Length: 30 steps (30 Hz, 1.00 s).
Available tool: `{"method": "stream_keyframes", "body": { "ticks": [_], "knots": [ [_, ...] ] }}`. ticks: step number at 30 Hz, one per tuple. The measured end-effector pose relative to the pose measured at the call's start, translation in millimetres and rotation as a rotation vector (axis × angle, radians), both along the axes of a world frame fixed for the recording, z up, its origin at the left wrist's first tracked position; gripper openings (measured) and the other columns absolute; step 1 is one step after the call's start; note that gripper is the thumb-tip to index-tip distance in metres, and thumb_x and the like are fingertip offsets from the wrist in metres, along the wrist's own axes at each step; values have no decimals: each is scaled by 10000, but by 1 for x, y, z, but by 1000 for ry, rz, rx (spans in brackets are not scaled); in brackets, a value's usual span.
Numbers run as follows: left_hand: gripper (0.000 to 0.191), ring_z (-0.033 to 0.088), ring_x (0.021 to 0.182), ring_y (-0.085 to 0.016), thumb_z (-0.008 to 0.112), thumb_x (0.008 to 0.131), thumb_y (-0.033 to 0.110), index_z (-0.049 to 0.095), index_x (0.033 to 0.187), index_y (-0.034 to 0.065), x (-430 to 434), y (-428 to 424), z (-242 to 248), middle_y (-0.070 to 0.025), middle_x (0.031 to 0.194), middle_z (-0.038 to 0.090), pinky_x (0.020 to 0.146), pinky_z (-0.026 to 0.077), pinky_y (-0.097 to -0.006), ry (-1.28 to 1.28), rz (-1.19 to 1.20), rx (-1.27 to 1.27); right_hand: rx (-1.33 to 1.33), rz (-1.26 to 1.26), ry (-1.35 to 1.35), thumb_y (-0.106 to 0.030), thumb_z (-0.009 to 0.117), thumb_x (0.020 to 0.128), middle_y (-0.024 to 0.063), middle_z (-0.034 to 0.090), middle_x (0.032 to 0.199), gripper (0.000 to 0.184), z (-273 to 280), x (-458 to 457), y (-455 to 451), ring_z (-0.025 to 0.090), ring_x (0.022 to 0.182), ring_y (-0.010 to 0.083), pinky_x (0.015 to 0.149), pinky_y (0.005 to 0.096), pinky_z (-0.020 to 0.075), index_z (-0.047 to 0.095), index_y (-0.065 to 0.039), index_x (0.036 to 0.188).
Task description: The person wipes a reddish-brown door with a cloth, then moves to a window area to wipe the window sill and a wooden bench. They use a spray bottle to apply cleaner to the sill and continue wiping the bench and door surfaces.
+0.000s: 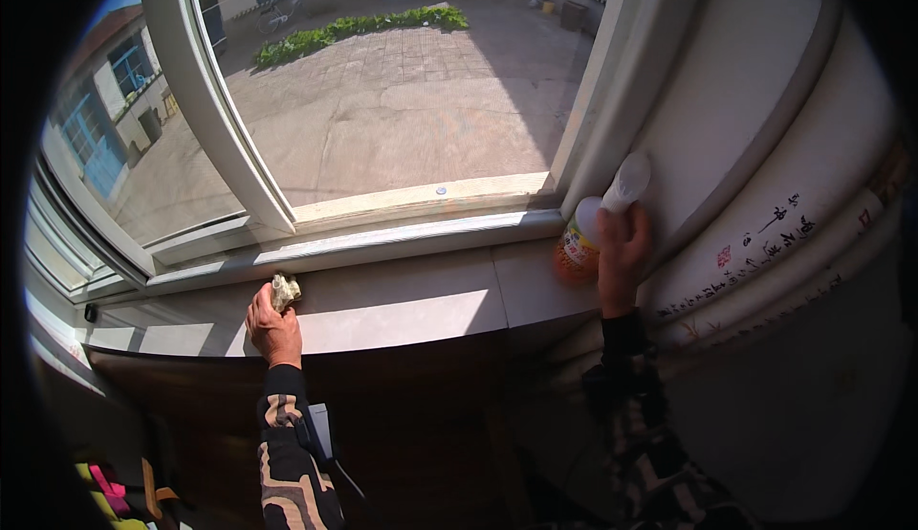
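Observation:
My left hand (pixel 275 325) pinches a small crumpled, pale patterned cloth or wad (pixel 285 292) at the left part of the white windowsill (pixel 401 318), close to the window frame. At the right end of the sill, my right hand (pixel 625 257) has its fingers around a white translucent cup or bottle-like container (pixel 628 180), held tilted. Just left of that hand stands a clear container with orange contents (pixel 574 251), a white lid and a printed label; part of it is behind the hand.
A white window frame (pixel 423 232) runs along the sill's back, with a courtyard beyond the glass. Curtains or hangings with brush writing (pixel 760 243) are at the right. Below the sill is a dark brown surface (pixel 401 401); colourful items lie at lower left.

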<state>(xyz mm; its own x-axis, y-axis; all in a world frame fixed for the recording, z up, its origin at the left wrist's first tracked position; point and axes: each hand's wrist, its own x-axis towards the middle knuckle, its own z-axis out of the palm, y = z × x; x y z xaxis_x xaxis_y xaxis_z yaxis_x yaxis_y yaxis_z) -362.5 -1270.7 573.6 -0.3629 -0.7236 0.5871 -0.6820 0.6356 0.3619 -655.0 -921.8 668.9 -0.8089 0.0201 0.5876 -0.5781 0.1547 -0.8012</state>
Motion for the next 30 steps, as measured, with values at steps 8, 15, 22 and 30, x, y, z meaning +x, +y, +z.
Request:
{"method": "stream_keyframes", "body": {
  "ticks": [8,15,22,30],
  "knots": [
    [495,534,1033,-298,658,654,9,529,1125,85,0,0,1,-91,1086,592,910,404,-402,-21,12,20,212,-24,556,-59,564,873,156,571,1131,290,-23,75,19,543,1032,246,902,345,417,500,12,1147],
    [489,534,1034,-299,647,666,18,529,1136,91,0,3,4,-84,1094,589,916,403,-399,-30,6,13,586,411,558,-1,601,754,116,531,690,124,-69,49,-14,542,634,305,554,390,427,573,-48,865],
    [495,532,1038,-292,658,673,41,529,1147,98,-1,0,5,-79,1117,584,913,413,-390,-70,25,-9,686,383,531,7,580,742,115,509,690,166,-82,43,-18,543,653,300,555,392,434,569,-40,901],
    [524,513,1086,-327,630,681,48,487,1184,71,-3,6,13,-127,1163,556,956,384,-415,-132,28,44,628,331,557,14,566,746,112,508,710,186,-77,46,-21,546,667,296,579,390,445,564,-21,929]
  ]
}}
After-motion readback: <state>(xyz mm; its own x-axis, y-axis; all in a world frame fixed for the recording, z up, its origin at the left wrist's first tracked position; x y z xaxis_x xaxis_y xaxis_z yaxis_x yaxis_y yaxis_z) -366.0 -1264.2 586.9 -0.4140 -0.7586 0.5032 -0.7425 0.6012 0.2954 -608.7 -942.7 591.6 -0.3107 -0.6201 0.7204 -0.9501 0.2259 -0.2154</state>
